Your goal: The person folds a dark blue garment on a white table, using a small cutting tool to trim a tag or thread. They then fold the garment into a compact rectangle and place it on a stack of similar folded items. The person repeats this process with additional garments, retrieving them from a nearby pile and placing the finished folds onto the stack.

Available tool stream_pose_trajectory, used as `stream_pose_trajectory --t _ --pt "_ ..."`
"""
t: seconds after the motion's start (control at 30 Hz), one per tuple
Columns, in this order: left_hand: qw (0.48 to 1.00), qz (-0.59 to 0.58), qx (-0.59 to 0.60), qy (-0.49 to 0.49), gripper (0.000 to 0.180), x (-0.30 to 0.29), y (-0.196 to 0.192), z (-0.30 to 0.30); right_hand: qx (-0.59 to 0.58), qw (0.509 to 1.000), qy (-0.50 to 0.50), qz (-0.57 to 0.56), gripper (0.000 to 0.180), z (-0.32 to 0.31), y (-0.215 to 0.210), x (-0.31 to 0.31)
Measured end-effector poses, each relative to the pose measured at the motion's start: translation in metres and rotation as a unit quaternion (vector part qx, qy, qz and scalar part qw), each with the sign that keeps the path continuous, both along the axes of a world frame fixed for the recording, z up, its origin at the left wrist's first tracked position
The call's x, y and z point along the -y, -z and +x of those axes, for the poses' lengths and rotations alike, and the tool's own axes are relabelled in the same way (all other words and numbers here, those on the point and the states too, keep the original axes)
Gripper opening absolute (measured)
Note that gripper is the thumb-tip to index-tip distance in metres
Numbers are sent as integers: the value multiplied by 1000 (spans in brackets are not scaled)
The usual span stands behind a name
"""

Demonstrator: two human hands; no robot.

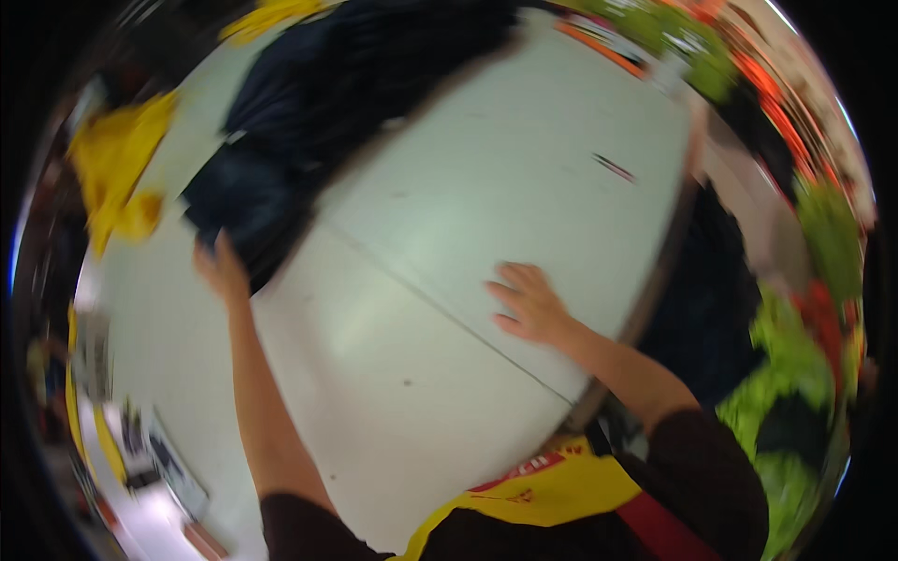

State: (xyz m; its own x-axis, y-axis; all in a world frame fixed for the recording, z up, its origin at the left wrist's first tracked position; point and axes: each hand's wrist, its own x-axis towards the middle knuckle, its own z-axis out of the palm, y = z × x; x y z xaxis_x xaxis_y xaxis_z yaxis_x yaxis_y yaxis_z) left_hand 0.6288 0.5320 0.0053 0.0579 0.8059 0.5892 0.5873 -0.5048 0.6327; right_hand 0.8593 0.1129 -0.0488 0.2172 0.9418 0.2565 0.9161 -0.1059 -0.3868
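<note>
A long pile of dark navy cloth [309, 122], seemingly folded garments, lies across the far left of the white table [449, 215]. At its near end my left hand [224, 271] touches the edge, thumb and fingers apart and partly blurred. Over the middle of the tabletop is my right hand [531, 304], palm down with fingers spread, holding nothing. Whether it touches the surface I cannot tell. A thin pen-like stick [614, 167] lies farther off to the right.
Yellow cloth [122, 159] hangs at the table's left edge. An orange-edged flat item [603, 45] sits at the far right corner. Beyond the right edge are dark cloth [706, 290] and lime-green cloth [776, 374]. A seam [440, 309] crosses the table.
</note>
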Motion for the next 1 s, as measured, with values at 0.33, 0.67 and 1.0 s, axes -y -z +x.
stream_pose_trajectory --t 0.33,0.67,1.0 --pt "911 -182 -114 353 57 447 99 -23 -124 990 33 66 39 -4 42 1" --pt "858 36 -329 392 41 562 69 2 -268 762 545 225 24 199 41 379" --pt "945 -108 -249 183 47 621 95 98 -259 550 793 37 35 348 127 657"
